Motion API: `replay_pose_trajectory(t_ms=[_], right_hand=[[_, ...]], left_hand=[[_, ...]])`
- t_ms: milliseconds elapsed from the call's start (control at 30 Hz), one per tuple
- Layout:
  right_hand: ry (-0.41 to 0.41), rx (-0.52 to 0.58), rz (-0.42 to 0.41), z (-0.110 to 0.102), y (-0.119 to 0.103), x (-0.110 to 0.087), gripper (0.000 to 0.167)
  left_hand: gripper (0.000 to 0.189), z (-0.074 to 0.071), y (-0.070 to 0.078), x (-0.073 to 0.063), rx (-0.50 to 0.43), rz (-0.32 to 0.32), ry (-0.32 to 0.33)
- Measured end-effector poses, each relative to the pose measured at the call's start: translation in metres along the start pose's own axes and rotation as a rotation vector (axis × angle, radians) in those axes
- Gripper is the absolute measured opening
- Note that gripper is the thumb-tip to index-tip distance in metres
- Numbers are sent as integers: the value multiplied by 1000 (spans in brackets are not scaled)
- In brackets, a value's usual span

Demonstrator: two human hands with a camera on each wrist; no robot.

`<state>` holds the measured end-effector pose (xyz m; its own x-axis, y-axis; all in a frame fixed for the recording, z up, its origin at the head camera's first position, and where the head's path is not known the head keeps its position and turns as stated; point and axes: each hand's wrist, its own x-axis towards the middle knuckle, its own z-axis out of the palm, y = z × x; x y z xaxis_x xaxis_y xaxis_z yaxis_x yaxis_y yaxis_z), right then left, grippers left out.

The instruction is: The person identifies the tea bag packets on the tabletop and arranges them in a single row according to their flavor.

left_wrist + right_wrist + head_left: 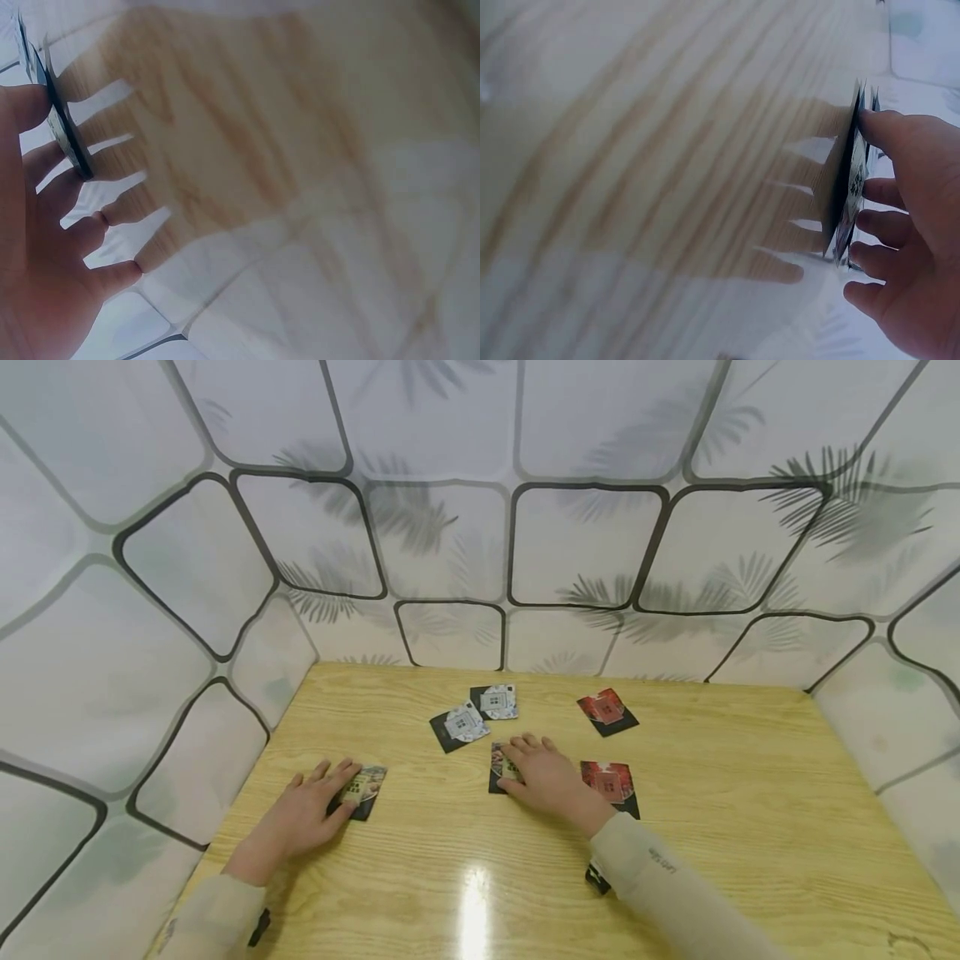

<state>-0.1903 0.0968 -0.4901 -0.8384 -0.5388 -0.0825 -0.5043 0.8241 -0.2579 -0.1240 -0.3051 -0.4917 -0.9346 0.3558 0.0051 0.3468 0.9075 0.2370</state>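
Well, the pale wall (585, 543), patterned with dark rounded outlines and grey fronds, rose behind and on both sides of the yellowish wooden table (765, 768). Your light right sleeve (675, 885) and left sleeve (217, 918) reached in over its near part. Your left hand (300, 810) lay toward the table's left side, its fingers spread and nearly straight, resting on the first yellow-labelled card (367, 789) rather than wrapped round it, thumb at the card's near edge. Your right hand (549, 775) lay near the middle, fingers likewise extended and loosely spread over the second yellow-labelled card (498, 768); how hard either hand pressed, I could not tell. Just beyond that second card sat the nearer white-and-black card (461, 725), tilted, its corner meeting the farther white-and-black card (498, 702). The farther red-and-black card (607, 710) lay angled to the right, while the nearer red-and-black card (609, 783) lay beside your right wrist, partly hidden by it. Smallest, a dark-and-white piece (597, 878) showed at your right sleeve's edge, too covered to identify.
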Motion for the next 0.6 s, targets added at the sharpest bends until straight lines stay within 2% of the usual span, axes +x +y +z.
replay_pose_trajectory(t_ms=[400,600], right_hand=[[-21,31,-63,9,-35,12,63],[-26,3,-89,15,-54,19,63]], left_hand=[[58,0,0,0,1,2,7],[59,2,-1,0,4,5,9]])
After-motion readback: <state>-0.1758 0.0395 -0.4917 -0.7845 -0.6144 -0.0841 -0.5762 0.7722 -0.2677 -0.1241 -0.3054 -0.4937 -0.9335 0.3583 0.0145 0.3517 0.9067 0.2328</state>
